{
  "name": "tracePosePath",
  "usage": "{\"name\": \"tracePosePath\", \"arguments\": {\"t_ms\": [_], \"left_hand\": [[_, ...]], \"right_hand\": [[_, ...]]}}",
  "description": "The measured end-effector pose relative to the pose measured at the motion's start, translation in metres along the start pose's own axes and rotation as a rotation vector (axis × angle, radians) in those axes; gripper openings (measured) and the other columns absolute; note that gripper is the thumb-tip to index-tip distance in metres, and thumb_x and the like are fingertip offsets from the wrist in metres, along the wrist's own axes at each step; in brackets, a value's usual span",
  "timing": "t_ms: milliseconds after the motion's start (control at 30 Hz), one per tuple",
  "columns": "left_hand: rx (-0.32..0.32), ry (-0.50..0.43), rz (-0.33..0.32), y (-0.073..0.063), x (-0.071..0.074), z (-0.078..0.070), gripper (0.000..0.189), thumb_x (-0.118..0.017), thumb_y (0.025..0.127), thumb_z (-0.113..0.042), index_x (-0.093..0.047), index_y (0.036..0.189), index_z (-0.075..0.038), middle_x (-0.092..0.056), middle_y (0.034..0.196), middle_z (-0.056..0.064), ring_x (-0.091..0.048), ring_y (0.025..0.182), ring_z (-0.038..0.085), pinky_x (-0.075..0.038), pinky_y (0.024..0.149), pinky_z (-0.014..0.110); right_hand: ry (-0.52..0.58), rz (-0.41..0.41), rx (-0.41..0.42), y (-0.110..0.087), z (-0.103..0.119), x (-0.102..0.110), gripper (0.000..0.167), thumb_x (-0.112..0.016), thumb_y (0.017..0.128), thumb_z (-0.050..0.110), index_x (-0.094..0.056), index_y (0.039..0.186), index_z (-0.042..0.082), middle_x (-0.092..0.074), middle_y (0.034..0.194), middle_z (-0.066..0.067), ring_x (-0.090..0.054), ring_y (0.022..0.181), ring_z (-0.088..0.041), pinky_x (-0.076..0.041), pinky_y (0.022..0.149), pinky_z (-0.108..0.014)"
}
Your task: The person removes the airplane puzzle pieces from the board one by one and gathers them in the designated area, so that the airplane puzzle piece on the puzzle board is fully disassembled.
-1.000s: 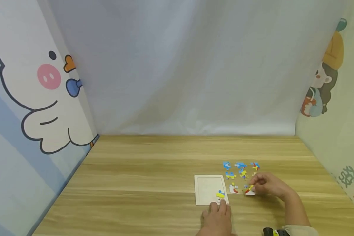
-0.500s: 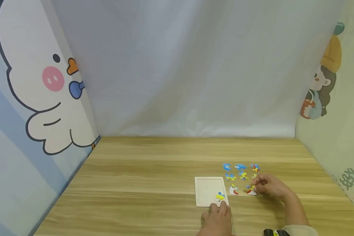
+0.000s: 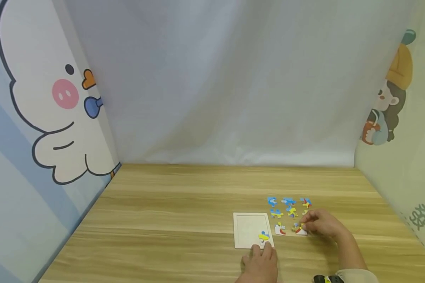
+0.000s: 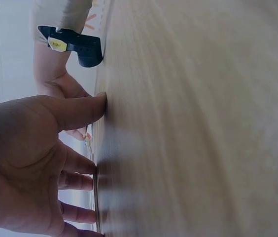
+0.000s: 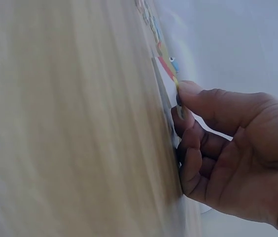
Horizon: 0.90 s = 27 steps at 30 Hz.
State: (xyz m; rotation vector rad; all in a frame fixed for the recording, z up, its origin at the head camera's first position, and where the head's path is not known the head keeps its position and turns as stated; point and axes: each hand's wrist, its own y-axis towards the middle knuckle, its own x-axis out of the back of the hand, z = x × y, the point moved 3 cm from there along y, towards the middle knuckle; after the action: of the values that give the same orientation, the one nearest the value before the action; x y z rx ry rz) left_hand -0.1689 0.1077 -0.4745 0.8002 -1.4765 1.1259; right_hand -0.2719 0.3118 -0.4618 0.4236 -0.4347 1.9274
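My right hand [image 3: 322,223] pinches a jigsaw puzzle piece [image 5: 166,69] between thumb and fingertips at its right side. The piece shows white, red and yellow and stands tilted close to the table in the right wrist view. At the front edge of the square wooden puzzle tray [image 3: 235,232], my left hand [image 3: 260,264] rests its fingertips on the rim. In the left wrist view, that hand's fingers [image 4: 77,214] reach out fairly straight and its thumb touches the table. One yellow and blue puzzle piece [image 3: 264,236] lies inside the tray's near right corner.
Several loose puzzle pieces [image 3: 291,211] lie in rows right of the tray, among them a white and red piece [image 3: 280,229] near its right edge. The wooden table [image 3: 156,220] meets a pale backdrop [image 3: 212,98] behind and printed walls on both sides.
The head view has tipped slightly, so the scene sits a little lower. Both hands stay nearly in place, the right one keeping its pinch on the puzzle piece.
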Motion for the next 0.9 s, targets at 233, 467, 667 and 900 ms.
{"name": "tracePosePath", "arguments": {"t_ms": [233,467,667,900], "left_hand": [[-0.011,-0.020,0.005,-0.0004,0.0015,0.0020,0.062,-0.067,0.081,-0.046,-0.045,0.136,-0.025,-0.031,0.133,-0.011,-0.036,0.107,0.019,-0.044,0.070,0.044],[-0.006,-0.010,-0.004,-0.0017,0.0021,0.0023,0.062,-0.066,0.082,-0.046,-0.045,0.136,-0.025,-0.032,0.136,-0.012,-0.036,0.110,0.019,-0.044,0.073,0.045],[0.009,-0.020,-0.024,-0.0033,0.0015,0.0008,0.046,-0.056,0.092,-0.033,-0.046,0.135,-0.026,-0.033,0.136,-0.012,-0.036,0.110,0.018,-0.044,0.074,0.045],[0.012,-0.022,-0.033,-0.0020,-0.0013,0.0002,0.044,-0.056,0.092,-0.032,-0.046,0.135,-0.026,-0.034,0.134,-0.012,-0.036,0.109,0.018,-0.044,0.074,0.045]], "right_hand": [[-0.079,-0.075,-0.036,0.0024,0.0013,0.0001,0.012,-0.063,0.080,-0.002,-0.062,0.090,-0.007,-0.057,0.078,-0.005,-0.047,0.068,-0.017,-0.041,0.056,-0.026],[-0.083,-0.116,-0.032,0.0045,0.0027,-0.0023,0.011,-0.064,0.076,-0.006,-0.063,0.086,-0.009,-0.059,0.080,-0.006,-0.047,0.072,-0.019,-0.041,0.058,-0.026],[-0.083,-0.111,-0.033,0.0033,0.0029,-0.0029,0.011,-0.064,0.077,-0.005,-0.063,0.087,-0.009,-0.060,0.083,-0.006,-0.049,0.075,-0.019,-0.043,0.061,-0.027],[-0.079,-0.096,-0.031,0.0017,0.0021,-0.0034,0.014,-0.065,0.077,-0.004,-0.063,0.089,-0.010,-0.062,0.083,-0.007,-0.052,0.075,-0.019,-0.045,0.062,-0.028]]}}
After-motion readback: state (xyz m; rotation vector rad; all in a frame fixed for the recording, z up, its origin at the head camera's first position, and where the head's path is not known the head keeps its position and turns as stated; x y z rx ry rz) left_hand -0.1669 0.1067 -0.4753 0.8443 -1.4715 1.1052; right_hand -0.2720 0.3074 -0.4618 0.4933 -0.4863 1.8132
